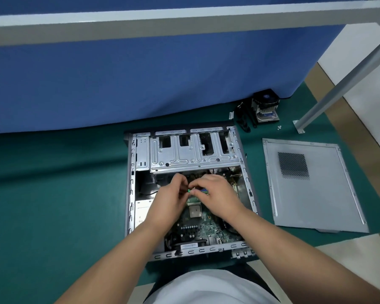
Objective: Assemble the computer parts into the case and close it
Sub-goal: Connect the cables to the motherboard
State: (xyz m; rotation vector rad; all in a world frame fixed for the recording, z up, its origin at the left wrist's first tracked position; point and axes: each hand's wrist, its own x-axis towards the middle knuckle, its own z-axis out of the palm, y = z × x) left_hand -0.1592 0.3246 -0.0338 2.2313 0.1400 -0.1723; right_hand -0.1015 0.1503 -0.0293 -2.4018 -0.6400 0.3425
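Observation:
An open grey computer case (131,194) lies flat on a green mat. Its motherboard (206,224) shows a bare CPU (194,210) near the middle. Both hands are inside the case, just above the CPU. My left hand (171,198) and my right hand (217,191) pinch the two ends of a green memory stick (198,190) over its slot. Most of the stick is hidden by my fingers. The metal drive cage (184,152) fills the far half of the case.
The grey side panel (312,194) lies flat to the right of the case. A CPU cooler with fan (266,108) and black cables (242,119) sit at the back right, with small screws (279,127) nearby. A blue partition (140,80) rises behind; a metal table leg (329,95) stands at right.

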